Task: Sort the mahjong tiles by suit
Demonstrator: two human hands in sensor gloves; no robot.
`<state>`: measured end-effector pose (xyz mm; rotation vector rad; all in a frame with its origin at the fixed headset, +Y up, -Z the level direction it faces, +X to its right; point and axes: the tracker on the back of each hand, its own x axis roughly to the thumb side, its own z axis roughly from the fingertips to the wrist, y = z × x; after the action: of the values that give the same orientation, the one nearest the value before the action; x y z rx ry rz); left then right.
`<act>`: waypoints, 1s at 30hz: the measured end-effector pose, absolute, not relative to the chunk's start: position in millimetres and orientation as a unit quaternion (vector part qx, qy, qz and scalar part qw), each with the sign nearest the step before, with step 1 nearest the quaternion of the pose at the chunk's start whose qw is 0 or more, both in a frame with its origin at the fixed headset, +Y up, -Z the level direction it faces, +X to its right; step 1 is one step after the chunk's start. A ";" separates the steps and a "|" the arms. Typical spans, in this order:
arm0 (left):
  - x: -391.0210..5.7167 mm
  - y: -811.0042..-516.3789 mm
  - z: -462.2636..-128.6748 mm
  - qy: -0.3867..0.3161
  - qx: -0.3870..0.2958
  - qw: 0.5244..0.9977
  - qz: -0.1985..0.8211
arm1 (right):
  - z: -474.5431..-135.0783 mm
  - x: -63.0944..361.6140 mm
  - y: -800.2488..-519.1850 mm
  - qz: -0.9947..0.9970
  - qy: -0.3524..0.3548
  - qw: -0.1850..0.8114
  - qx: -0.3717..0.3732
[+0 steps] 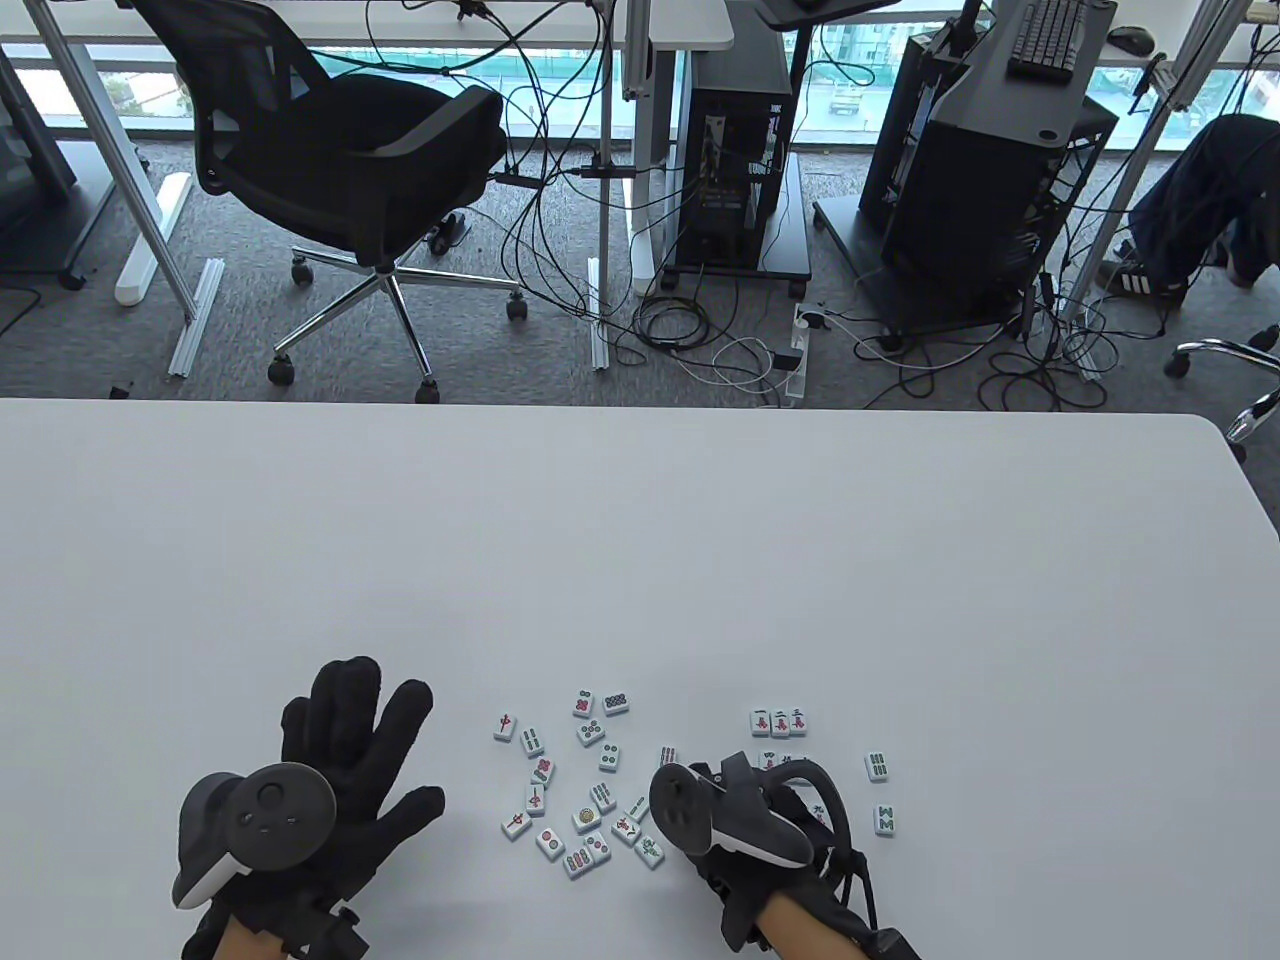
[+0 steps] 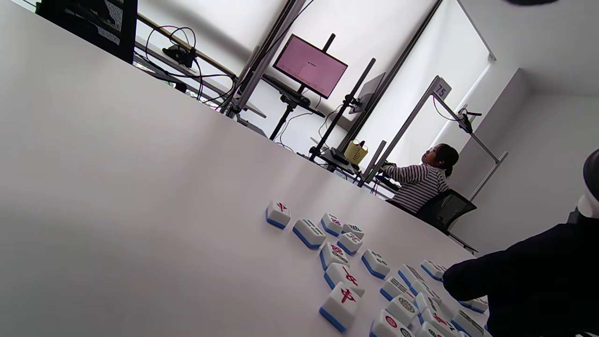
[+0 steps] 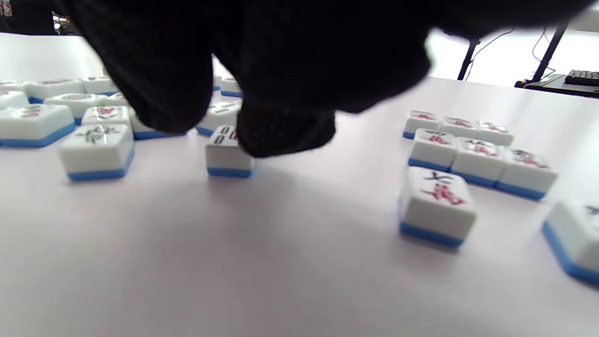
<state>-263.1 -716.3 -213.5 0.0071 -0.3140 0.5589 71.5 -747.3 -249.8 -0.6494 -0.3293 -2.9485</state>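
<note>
Several white, blue-backed mahjong tiles (image 1: 575, 790) lie face up and scattered between my hands; the left wrist view shows them too (image 2: 346, 267). Red-character tiles stand in two neat rows (image 1: 778, 722) (image 3: 463, 140). Two green bamboo tiles (image 1: 877, 766) sit apart to their right. My left hand (image 1: 355, 735) lies flat on the table, fingers spread, left of the scatter and touching no tile. My right hand (image 1: 700, 790) is curled down over one tile (image 3: 228, 157) at the scatter's right edge. One fingertip (image 3: 281, 133) sits on its top right edge, with the thumb close at its left.
The white table (image 1: 640, 540) runs far back to its edge, with bare surface beyond the tiles. A lone character tile (image 3: 437, 201) lies near the sorted rows. Behind the table are an office chair (image 1: 350, 150), floor cables and computer racks. A person (image 2: 419, 185) sits at another desk.
</note>
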 end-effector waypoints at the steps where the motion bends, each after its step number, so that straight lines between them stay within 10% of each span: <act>1: -263.1 -716.2 -213.5 -0.154 0.003 0.949 0.274 | -248.9 69.9 -749.2 -0.967 -0.112 0.066 -0.218; 20: -262.9 -715.6 -213.3 -0.154 0.001 0.950 0.272 | -250.5 70.8 -762.8 -0.955 -0.108 0.071 -0.265; 30: -263.3 -715.5 -213.5 -0.153 0.002 0.949 0.275 | -274.2 136.6 -701.5 -0.977 -0.019 -0.014 -0.211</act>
<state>-263.3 -715.5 -213.5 0.0033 -0.3111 0.5585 136.6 -701.5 -274.2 -0.6678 -0.0599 -3.0984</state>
